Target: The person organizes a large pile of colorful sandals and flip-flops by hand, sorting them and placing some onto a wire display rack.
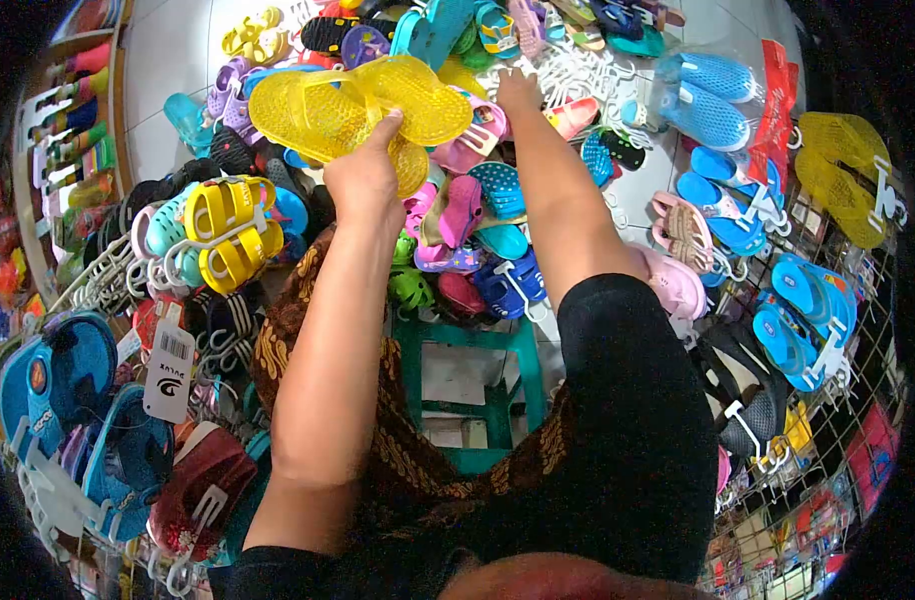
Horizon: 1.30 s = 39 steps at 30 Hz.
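My left hand (366, 178) grips a pair of yellow jelly sandals (323, 105), thumb on top, holding them raised over a heap of footwear. At arm's length, my right hand (519, 92) is down at a pile of white plastic shoe hangers (588, 80). Its fingers are bent inward and partly hidden, and what is between them is too small to make out. Close to that hand lie a pink shoe (473, 135) and a pink-and-orange shoe (572, 117). Blue polka-dot shoes (499, 188) rest below my right wrist.
A green stool (468, 455) stands between my legs. Yellow strap sandals (233, 235) and blue sandals (53, 375) hang at left. On the right, a wire grid rack (868, 340) carries blue sandals (806, 315) and yellow jelly shoes (846, 170). Bagged blue shoes (708, 95) lie nearby.
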Motion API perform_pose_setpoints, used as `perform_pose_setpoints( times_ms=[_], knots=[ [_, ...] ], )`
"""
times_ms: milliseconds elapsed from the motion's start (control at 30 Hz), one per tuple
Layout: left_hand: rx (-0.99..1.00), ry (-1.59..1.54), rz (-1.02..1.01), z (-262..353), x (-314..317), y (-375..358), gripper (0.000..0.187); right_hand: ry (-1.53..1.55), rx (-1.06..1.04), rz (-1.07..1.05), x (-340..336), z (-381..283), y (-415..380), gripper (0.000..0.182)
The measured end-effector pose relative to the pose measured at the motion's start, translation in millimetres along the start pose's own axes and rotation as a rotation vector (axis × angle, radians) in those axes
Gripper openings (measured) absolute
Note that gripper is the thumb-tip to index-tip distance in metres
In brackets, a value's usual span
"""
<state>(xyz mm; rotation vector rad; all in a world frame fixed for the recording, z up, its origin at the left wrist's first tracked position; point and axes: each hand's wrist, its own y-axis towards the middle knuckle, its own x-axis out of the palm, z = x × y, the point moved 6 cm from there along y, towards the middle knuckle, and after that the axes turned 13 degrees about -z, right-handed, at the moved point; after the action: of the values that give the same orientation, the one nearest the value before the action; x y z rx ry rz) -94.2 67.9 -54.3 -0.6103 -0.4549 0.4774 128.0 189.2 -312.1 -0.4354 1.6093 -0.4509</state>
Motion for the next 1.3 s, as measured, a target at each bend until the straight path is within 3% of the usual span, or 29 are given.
perform_pose_setpoints(
  times_ms=[133, 267, 467, 567, 600, 700, 833, 867, 1000, 1133, 1267, 1300],
  knots=[
    [-0.017, -0.004, -0.019, -2, -4, 1, 0.042, -0.108, 0.002, -0.222, 7, 8, 15, 0.029],
    [0.0, -0.01, -0.018, -1, 0, 0, 0.042, -0.073, 0.136, -0.363, 3, 38, 10, 0.037],
    [0.002, -0.011, -0.002, 3, 9, -8, 0.041, 0.061, 0.403, -0.335, -16, 121, -14, 0.05],
    [0.018, -0.046, -0.031, -2, 3, -2, 0.04, 0.053, 0.419, -0.247, -53, 120, -43, 0.043],
    [0.002, -0.047, -0.028, -1, 3, -3, 0.04, 0.086, 0.422, -0.246, -55, 122, -42, 0.049],
    [-0.003, -0.025, -0.023, -2, 5, -3, 0.04, -0.175, 0.357, -0.089, -63, 102, -36, 0.047],
    [0.036, -0.012, -0.016, -2, 3, -1, 0.04, -0.636, 0.198, -0.121, -59, 52, -34, 0.044],
    [0.019, -0.018, -0.008, -2, 3, -1, 0.041, -0.601, 0.247, -0.311, -57, 46, -34, 0.045],
    [0.0, -0.018, -0.004, 1, 3, -3, 0.042, -0.509, 0.336, -0.348, -63, 32, -25, 0.045],
    [0.011, -0.029, -0.028, 3, 5, -2, 0.042, -0.915, -0.014, -0.033, -41, 10, -10, 0.038],
    [-0.001, -0.009, 0.026, 4, -2, -4, 0.042, -0.56, -0.275, 0.292, -37, -17, -13, 0.019],
    [-0.022, -0.041, 0.026, 4, -3, -5, 0.043, -0.463, -0.314, 0.265, -25, -19, -8, 0.018]
  ],
)
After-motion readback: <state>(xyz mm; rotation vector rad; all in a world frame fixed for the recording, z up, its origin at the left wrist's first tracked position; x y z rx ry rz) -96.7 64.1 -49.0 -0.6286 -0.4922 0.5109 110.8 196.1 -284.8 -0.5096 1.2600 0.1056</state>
